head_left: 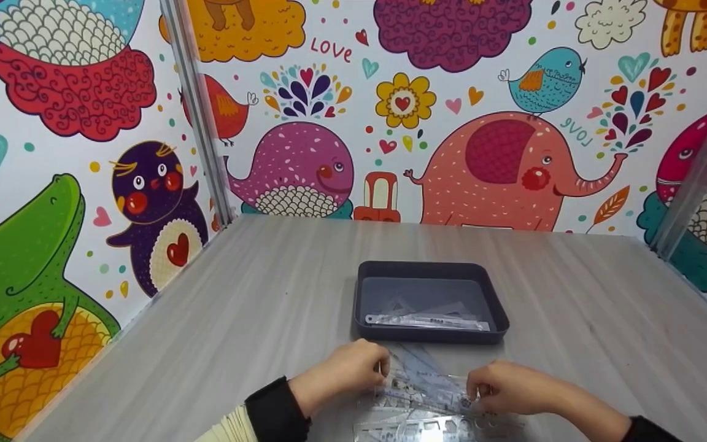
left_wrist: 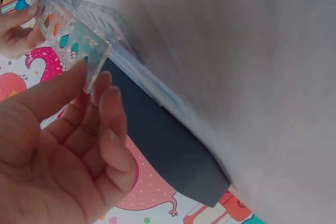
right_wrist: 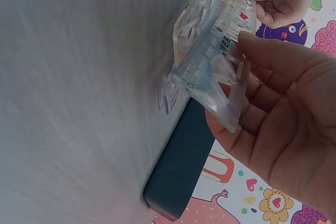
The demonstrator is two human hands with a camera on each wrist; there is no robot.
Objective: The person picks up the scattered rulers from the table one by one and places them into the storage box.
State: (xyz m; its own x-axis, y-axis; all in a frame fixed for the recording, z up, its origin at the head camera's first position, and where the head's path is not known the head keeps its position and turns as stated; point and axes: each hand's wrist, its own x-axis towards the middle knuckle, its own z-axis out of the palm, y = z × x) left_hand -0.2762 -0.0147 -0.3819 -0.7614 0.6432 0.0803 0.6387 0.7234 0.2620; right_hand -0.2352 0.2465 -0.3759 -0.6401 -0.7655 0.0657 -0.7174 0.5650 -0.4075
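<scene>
Between both hands is a clear plastic stencil ruler (right_wrist: pixel 223 45) with printed marks and cut-out shapes, raised off the table. My left hand (head_left: pixel 350 371) pinches one end between thumb and fingertips, as the left wrist view shows. At the other end, my right hand (head_left: pixel 513 390) grips it with the thumb on the face and fingers behind. Below lie more clear drawing rulers (head_left: pixel 402 430) with cut-outs, overlapping on the table near its front. Their outlines blend together through the transparent plastic.
Just beyond the hands stands a dark grey tray (head_left: pixel 433 336). Inside it, a narrow clear ruler (head_left: pixel 427 321) lies along the front side with other clear flat pieces (head_left: pixel 399 305) behind it. Patterned wall panels (head_left: pixel 329 55) bound the grey table (head_left: pixel 267 294) at the back and sides.
</scene>
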